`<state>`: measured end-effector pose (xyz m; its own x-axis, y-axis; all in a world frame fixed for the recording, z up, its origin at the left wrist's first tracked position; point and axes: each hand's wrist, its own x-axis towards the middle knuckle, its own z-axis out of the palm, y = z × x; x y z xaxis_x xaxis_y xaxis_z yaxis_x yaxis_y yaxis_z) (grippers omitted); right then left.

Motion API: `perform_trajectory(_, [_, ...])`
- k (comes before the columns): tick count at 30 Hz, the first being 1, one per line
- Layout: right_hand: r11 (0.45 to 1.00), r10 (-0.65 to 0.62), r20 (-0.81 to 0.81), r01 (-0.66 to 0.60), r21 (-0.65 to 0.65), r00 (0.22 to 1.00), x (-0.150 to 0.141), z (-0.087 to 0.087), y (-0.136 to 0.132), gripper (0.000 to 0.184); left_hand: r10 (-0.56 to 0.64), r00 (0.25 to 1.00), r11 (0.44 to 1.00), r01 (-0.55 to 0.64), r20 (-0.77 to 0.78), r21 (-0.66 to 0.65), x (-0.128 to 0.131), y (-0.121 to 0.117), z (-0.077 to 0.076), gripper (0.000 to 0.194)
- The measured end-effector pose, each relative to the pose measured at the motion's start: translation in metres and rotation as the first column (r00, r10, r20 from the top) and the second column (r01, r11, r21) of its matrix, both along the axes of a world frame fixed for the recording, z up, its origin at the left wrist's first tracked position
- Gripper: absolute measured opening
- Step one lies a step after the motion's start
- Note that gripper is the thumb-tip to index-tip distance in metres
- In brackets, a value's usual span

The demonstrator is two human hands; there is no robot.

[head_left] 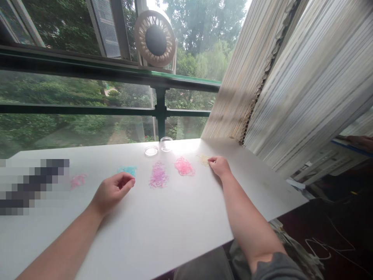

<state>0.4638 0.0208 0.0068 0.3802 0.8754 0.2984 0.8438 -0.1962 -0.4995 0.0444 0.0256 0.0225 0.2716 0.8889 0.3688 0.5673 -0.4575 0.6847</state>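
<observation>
Small piles of thin, coloured bands that look like rubber bands lie across the white table. My left hand [114,191] is closed in a pinch just in front of the blue pile [128,170]; whatever its fingertips hold is too small to make out. At the pale yellow pile [203,159], my right hand [219,166] has thumb and fingers pinched together at its edge, and I cannot make out what is in them. Between the hands are a purple pile [159,175] and a bright pink pile [184,166]. A smaller pink pile [78,181] sits to the left.
Behind the piles stand a clear round container [166,144] and a clear lid [151,151]. A round fan [155,39] rests on the window rail. Vertical blinds [291,101] hang at the right. The table [163,225] ends at the front right; a white cable [317,249] lies beyond.
</observation>
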Motion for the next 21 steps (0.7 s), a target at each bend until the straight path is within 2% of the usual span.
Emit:
perform_trajectory(8, [1.0,-0.009,-0.098,0.01,0.004,0.995,0.005,0.0,-0.002,0.027,0.047,0.998,0.999,-0.047,0.044,-0.001,-0.004,0.0,0.003,0.021])
perform_trajectory(13, [0.997,-0.058,-0.157,0.065,0.035,0.986,0.007,0.001,-0.003,0.034,0.069,0.997,0.997,-0.07,0.031,0.019,-0.007,0.003,0.004,0.021])
perform_trajectory(18, [0.982,-0.087,-0.218,0.12,0.144,0.972,0.005,0.006,-0.005,0.034,0.096,0.995,0.995,-0.097,0.024,0.038,-0.016,0.007,0.003,0.021])
perform_trajectory(21, [0.965,-0.055,-0.263,0.119,0.233,0.963,-0.002,0.011,-0.006,0.031,0.126,0.992,0.991,-0.127,0.016,0.046,-0.022,0.009,0.004,0.021])
